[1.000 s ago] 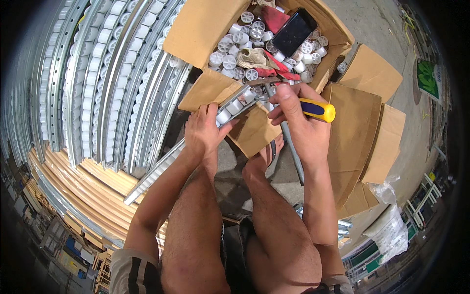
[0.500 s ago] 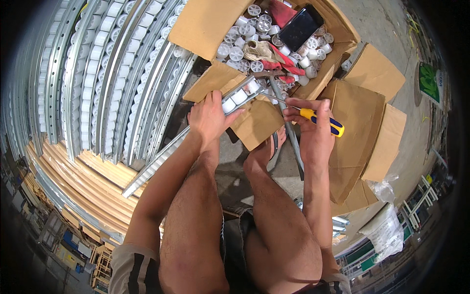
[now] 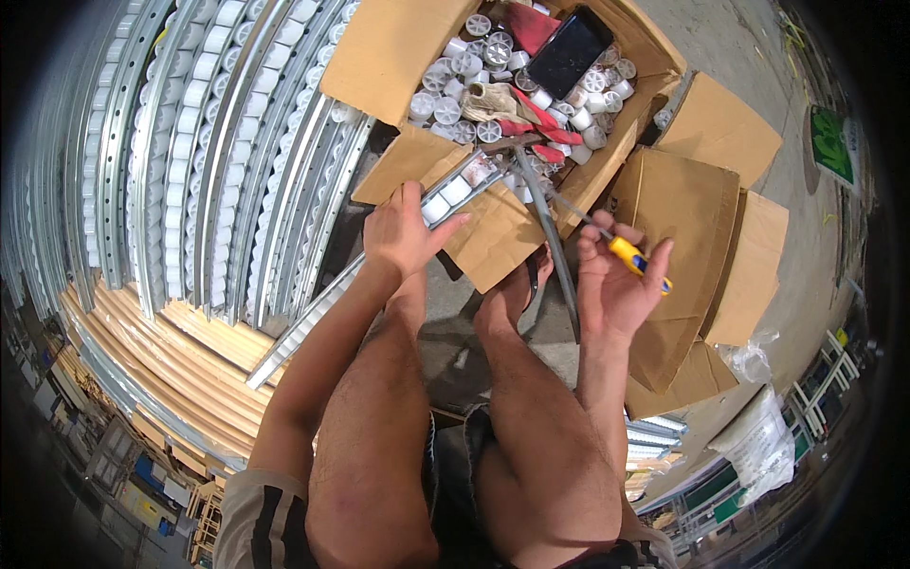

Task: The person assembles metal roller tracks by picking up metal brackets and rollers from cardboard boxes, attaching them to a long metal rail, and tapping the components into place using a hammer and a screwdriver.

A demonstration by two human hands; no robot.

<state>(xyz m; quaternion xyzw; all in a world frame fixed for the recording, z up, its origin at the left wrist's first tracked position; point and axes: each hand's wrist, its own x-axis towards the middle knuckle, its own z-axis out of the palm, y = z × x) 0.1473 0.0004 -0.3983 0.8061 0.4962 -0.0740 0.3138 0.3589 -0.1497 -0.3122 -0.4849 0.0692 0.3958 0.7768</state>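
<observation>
Bare legs (image 3: 370,446) spread, a seated person works over a roller rail (image 3: 313,315) that runs aslant from beside the left shin to an open box flap (image 3: 408,163). The left hand (image 3: 403,232) grips the rail near its upper end, fingers over the far edge, thumb along the near side. The right hand (image 3: 614,284) loosely grasps a yellow-and-blue screwdriver (image 3: 626,252), its tip apart from the rail and near the shaft of a hammer (image 3: 553,245), which leans against the box (image 3: 654,81). Inside, a black phone (image 3: 569,52) and red-and-cream cloth (image 3: 493,100) lie on white rollers (image 3: 445,109). To the right sits a folded carton (image 3: 684,248); at left, more rails (image 3: 116,180) stand in rows. Farther off at right lies a white sack (image 3: 761,446).
</observation>
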